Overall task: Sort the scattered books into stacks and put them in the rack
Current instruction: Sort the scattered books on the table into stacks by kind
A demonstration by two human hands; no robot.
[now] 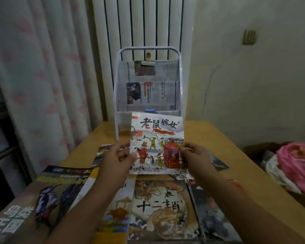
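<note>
Head view: newspapers (158, 94) fill rack (149, 50) behind book (157, 143).

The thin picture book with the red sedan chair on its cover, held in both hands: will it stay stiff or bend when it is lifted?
The thin picture book with the red sedan chair probably flexes: it looks slim and soft-covered. The left hand and right hand pinch opposite edges, which likely keeps it flat. Its glossy-looking cover may be slightly slippery.

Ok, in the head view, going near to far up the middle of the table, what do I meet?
Dragon-cover book lying flat → picture book with the red sedan chair, held up by the left hand and right hand → white rack holding newspapers → radiator.
</note>
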